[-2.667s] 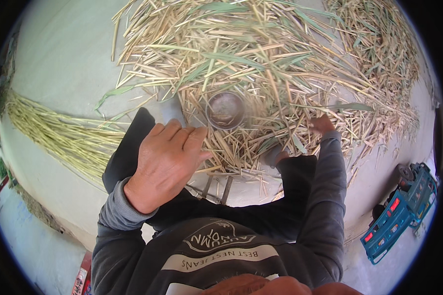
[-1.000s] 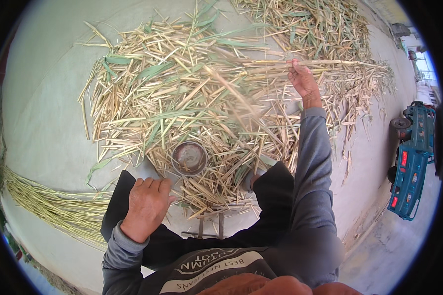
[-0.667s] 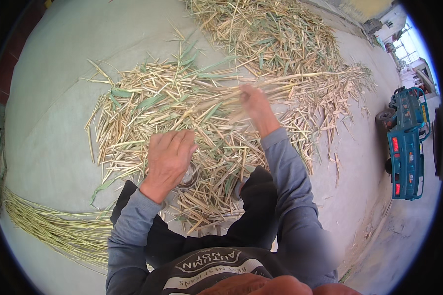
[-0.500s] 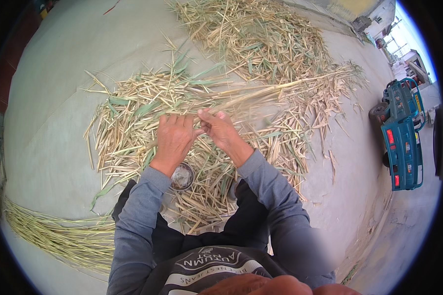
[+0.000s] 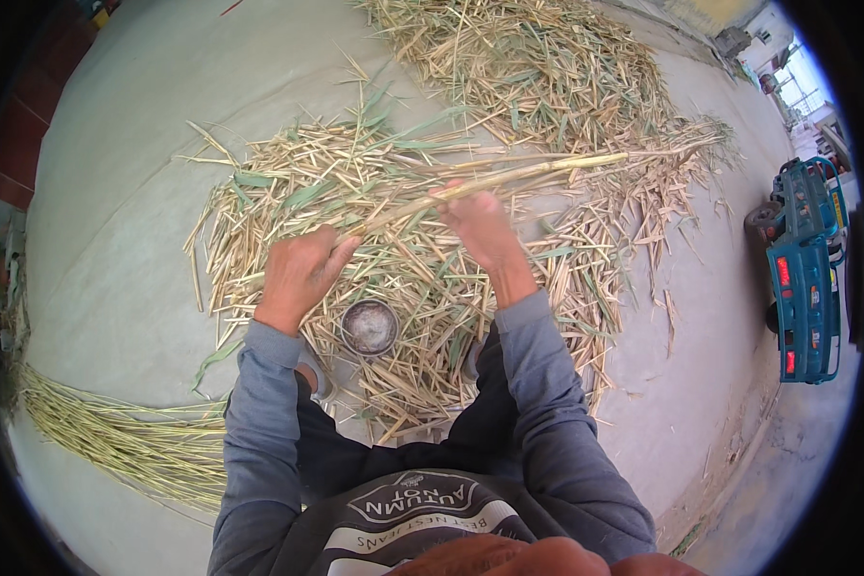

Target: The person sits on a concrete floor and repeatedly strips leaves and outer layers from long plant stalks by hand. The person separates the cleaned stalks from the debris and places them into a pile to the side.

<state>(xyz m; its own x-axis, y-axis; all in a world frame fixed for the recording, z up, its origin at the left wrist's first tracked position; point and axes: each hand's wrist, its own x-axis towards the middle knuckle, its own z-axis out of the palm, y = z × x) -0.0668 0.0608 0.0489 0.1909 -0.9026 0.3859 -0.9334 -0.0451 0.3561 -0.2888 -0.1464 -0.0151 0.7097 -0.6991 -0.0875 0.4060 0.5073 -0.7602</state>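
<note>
A long pale yellow-green stalk [image 5: 538, 174] runs from centre to upper right above a heap of dry husks and leaves [image 5: 422, 259]. My right hand [image 5: 480, 219] is closed around the stalk near its middle. My left hand [image 5: 302, 272] grips the stalk's lower left end, fingers curled. A small round metal cup [image 5: 369, 326] stands among the husks just below and between my hands, in front of my knees.
A bundle of stripped green-yellow stalks [image 5: 115, 437] lies on the concrete ground at lower left. A second heap of husks [image 5: 538, 58] lies at the top. A teal vehicle [image 5: 804, 269] is parked at the right edge.
My right hand reached out to the far right, picked a long stalk and drew it in. My left hand left my knee and took hold of the stalk's near end.
</note>
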